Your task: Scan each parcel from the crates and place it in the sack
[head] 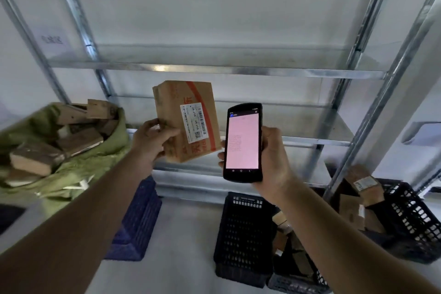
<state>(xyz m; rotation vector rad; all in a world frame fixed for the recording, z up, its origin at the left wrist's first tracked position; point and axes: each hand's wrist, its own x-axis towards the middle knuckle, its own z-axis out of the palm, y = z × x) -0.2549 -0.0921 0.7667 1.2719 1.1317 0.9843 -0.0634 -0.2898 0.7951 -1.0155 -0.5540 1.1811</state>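
My left hand (152,141) grips a brown parcel (175,112) by its edge, label towards me, just beside the scanner (243,143) in my right hand (274,160) - fingers curled round it, screen glowing pink. A green sack (78,164) heaped with parcels sits to my left - a black crate (243,234) stands on the floor below.

Matt cardboard parcel (187,122) — glossy metal shelving (214,70), perforated plastic crate (243,236).

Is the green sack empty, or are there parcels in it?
Not empty. The green sack gapes open and several brown cardboard parcels lie inside, piled near its rim. How deep they go cannot be told.
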